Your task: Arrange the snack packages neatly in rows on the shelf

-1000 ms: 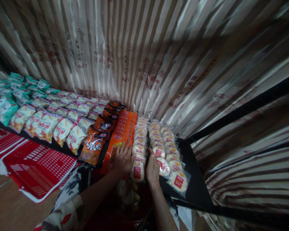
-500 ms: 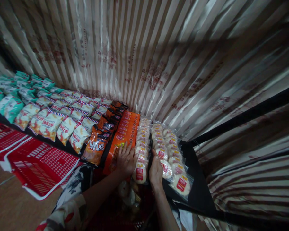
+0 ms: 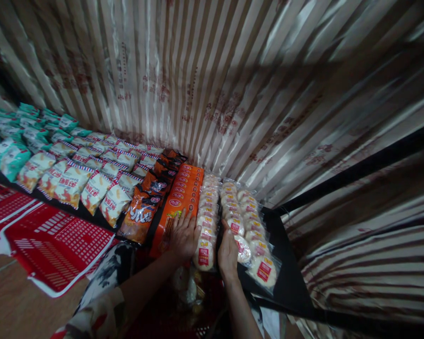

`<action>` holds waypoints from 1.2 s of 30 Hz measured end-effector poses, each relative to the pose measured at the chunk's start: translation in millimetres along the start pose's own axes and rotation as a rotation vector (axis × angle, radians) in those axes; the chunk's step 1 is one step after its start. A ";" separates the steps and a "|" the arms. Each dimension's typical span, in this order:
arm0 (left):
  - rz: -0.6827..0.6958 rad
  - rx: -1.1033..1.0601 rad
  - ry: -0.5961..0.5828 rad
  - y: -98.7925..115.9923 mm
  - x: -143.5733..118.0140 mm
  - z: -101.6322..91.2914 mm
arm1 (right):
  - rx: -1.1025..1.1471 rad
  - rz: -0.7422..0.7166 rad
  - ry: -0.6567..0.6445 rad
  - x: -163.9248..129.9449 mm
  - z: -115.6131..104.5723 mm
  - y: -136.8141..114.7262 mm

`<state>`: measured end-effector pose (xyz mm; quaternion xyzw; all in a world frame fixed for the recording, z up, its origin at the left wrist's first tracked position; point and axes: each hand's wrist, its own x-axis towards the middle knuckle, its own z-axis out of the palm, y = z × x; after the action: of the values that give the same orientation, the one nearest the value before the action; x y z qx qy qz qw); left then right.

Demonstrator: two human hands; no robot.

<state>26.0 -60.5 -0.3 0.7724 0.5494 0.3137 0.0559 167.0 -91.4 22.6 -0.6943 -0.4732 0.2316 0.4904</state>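
Orange-and-black snack bags (image 3: 139, 215) line up just left of the orange packet row (image 3: 179, 190); a sideways shove from you could topple them. Your left hand (image 3: 184, 238) lies flat on that row, fingers slightly spread, grasping nothing visible; uneven pressure could skew it. Between your hands sits the clear-wrapped round cake row (image 3: 205, 254); squeezing could buckle it. Your right hand (image 3: 228, 252) stands edge-on, fingers together, apparently empty; its back could knock the neighbouring front cake (image 3: 243, 250) off the black shelf (image 3: 291, 278)
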 end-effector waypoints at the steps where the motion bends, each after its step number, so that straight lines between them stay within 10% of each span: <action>1: -0.001 0.004 -0.004 0.0 0.1 0.1 | 0.004 0.002 0.002 -0.1 0.0 -0.1; 19: 0.009 -0.084 0.048 13.0 -10.9 -5.5 | 0.088 0.085 0.013 8.3 -0.8 -2.9; 36: 0.437 0.002 -0.174 42.0 -127.6 -24.2 | 0.115 0.048 0.058 -12.2 -16.2 7.5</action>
<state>21.5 -196.0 -16.9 0.8972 0.3626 0.2501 0.0329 177.5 -110.2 20.7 -0.6824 -0.4277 0.2499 0.5375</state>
